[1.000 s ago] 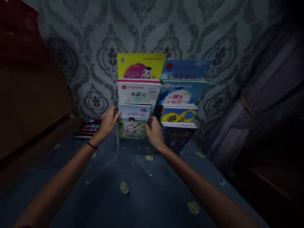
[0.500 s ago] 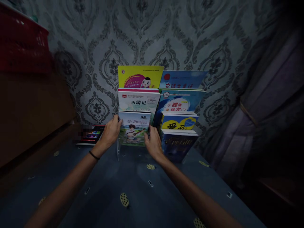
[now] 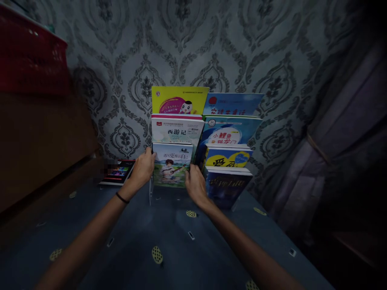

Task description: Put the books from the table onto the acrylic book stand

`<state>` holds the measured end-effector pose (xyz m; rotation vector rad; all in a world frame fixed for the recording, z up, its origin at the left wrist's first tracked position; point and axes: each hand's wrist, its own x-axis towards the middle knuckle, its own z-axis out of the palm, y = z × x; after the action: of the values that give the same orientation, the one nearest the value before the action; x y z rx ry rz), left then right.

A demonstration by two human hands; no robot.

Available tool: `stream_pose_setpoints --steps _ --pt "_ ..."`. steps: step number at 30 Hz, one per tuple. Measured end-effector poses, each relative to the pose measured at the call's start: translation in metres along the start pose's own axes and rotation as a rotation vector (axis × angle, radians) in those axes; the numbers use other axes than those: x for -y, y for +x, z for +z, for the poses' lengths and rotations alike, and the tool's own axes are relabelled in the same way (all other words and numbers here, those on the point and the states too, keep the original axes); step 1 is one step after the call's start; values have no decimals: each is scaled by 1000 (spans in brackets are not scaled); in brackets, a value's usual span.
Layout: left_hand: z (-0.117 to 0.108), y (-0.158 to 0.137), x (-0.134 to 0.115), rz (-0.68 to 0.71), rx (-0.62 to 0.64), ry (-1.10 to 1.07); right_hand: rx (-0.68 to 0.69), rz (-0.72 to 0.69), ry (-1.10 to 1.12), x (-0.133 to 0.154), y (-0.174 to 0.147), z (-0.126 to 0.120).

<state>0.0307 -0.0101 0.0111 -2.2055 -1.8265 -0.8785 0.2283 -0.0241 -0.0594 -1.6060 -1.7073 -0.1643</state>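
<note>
My left hand [image 3: 143, 170] grips the left edge of a thin book [image 3: 171, 165] whose cover shows a figure with a guitar. At the right edge of that book, my right hand [image 3: 196, 184] has its fingers closed round it. The book stands upright, facing me, in front of a white book [image 3: 177, 128] and a taller yellow book [image 3: 181, 98]. Below my left hand the edge of a clear panel [image 3: 150, 193] shows. Close to my right hand stands a dark blue book [image 3: 226, 187], with several others in tiers behind it.
A blue tabletop or cloth [image 3: 127, 249] with pineapple prints lies beneath. To the left are a black flat item [image 3: 116, 173], a brown box [image 3: 42, 141] and a red bag [image 3: 30, 56]. Patterned wallpaper [image 3: 145, 80] rises behind; a tied curtain [image 3: 320, 145] hangs at right.
The view has shifted slightly, so everything sits a little lower in the picture. Both hands keep their places at the sides of the book.
</note>
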Motion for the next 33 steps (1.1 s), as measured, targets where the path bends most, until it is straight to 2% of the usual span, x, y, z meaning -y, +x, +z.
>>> stream_pose_setpoints --steps 6,11,33 --pt "-1 0 0 -4 22 9 167 65 -130 14 0 -20" --pt "-4 0 0 -6 46 -2 239 107 -160 23 2 -29" --pt "2 3 6 43 52 -13 204 100 -144 26 4 -31"
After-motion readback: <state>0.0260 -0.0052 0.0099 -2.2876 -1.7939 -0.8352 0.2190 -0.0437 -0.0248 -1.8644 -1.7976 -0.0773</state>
